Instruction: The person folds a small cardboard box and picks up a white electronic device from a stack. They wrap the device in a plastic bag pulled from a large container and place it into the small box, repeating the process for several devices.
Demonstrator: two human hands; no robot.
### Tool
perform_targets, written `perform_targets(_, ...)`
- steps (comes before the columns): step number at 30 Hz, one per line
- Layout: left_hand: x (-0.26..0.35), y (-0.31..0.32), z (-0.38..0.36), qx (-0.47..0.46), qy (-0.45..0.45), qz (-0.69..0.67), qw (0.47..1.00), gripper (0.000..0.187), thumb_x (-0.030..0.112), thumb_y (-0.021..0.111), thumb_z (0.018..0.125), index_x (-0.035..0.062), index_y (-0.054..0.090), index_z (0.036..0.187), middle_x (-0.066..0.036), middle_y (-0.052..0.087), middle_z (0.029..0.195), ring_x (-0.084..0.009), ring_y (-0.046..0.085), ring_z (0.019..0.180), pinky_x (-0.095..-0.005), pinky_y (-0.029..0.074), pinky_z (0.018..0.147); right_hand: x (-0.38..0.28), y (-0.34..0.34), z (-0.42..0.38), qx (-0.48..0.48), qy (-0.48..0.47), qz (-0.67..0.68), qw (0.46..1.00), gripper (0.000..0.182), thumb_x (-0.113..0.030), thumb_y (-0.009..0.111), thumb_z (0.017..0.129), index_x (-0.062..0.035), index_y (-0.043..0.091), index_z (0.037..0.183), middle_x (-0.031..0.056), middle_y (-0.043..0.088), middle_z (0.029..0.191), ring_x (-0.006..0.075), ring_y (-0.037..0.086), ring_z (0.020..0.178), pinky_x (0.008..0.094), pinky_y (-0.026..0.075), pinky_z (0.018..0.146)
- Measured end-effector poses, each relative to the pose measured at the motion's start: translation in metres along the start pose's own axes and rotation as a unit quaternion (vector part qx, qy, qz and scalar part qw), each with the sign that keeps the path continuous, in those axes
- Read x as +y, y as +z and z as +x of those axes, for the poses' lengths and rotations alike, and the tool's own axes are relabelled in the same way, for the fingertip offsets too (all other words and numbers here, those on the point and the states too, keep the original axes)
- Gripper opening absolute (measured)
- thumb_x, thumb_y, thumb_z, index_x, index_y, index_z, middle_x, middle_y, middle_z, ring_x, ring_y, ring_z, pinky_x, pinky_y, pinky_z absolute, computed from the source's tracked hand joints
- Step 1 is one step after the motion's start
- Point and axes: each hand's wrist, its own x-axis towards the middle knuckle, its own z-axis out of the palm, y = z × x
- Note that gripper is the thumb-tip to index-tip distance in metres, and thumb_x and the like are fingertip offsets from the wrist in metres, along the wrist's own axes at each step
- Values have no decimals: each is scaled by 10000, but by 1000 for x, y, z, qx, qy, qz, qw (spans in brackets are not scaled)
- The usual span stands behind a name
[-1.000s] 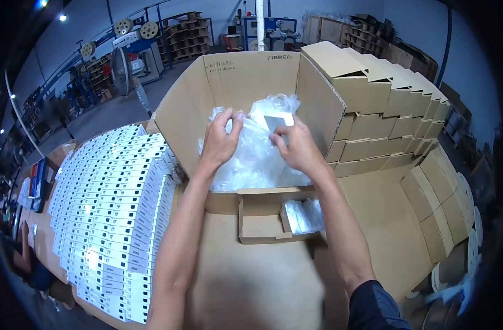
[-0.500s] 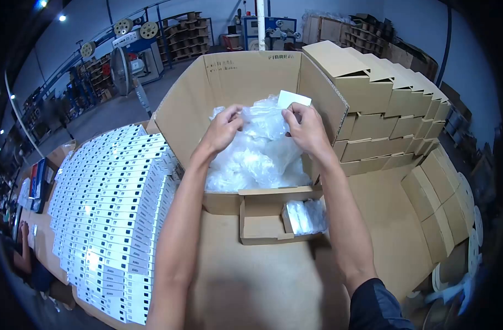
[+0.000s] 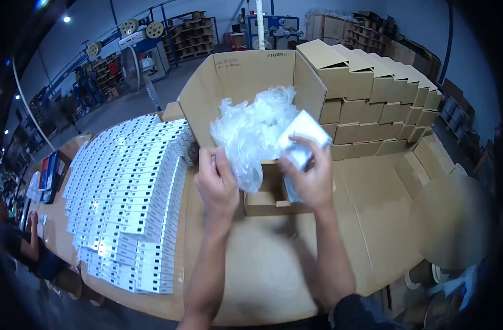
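Observation:
My left hand (image 3: pixel 217 179) is closed with thumb and finger pinched on clear plastic film (image 3: pixel 247 168), which hangs from a crumpled heap of clear plastic bags (image 3: pixel 262 118). In my right hand (image 3: pixel 312 176) is a small white box (image 3: pixel 313 127), tilted and held between thumb and fingers above a small open carton (image 3: pixel 257 209). Wrapped packets in that carton are mostly hidden behind the right hand. The plastic heap is inside a large open cardboard box (image 3: pixel 246 77) behind both hands.
On the left, white boxes with black squares (image 3: pixel 128 181) are stacked in slanting rows. Cardboard cartons (image 3: pixel 367 88) rise in tiers on the right. A blurred round thing (image 3: pixel 454 220) is at the right edge. Another person (image 3: pixel 31 242) sits at the far left.
Both hands have come back toward me from the large box. The left has drawn plastic film toward me over the box's front; the right now holds the white box above the small carton.

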Motion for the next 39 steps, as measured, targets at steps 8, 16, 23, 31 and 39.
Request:
perform_targets(8, 4, -37, -140, 38, -57, -115, 991, 273, 222, 403, 1118, 29, 464, 935, -25, 470, 864, -94, 441, 801, -253, 411, 721, -26, 8, -138, -9, 226, 275, 934, 359, -316, 688, 1013, 37, 746, 983, 110, 638, 1082, 166, 589, 976, 329, 479, 880)
perform_targets(16, 23, -77, -178, -60, -219, -269, 936, 169, 173, 583, 1066, 10, 555, 1034, -25, 592, 905, -55, 542, 774, -230, 443, 629, -28, -23, -182, -60, 126, 116, 983, 351, -300, 650, 1033, 23, 760, 950, 158, 610, 1081, 234, 594, 973, 343, 475, 870)
perform_targets(23, -10, -83, -201, -72, -181, -244, 950, 272, 117, 657, 1014, 3, 551, 1237, -56, 658, 971, -92, 610, 882, -229, 487, 745, -32, -40, -214, -47, 168, 139, 975, 258, -222, 685, 1009, 23, 764, 991, 122, 606, 1090, 194, 593, 981, 327, 478, 875)
perform_targets(31, 22, -102, -183, -109, 233, 129, 958, 397, 51, 874, 727, 39, 677, 1072, -110, 654, 1064, -308, 608, 1027, -412, 505, 818, -33, -56, -217, -18, -71, -55, 996, 143, -1, 760, 851, 6, 765, 993, 242, 590, 1293, 332, 630, 1170, 400, 526, 968)
perform_targets(39, 21, -92, -188, -282, 175, 24, 943, 180, 28, 779, 836, 36, 642, 954, -117, 682, 895, -300, 676, 833, -392, 522, 749, -33, -65, -223, -84, -55, -103, 990, 151, 3, 776, 828, -6, 758, 978, 241, 546, 1340, 363, 634, 1164, 418, 546, 940)
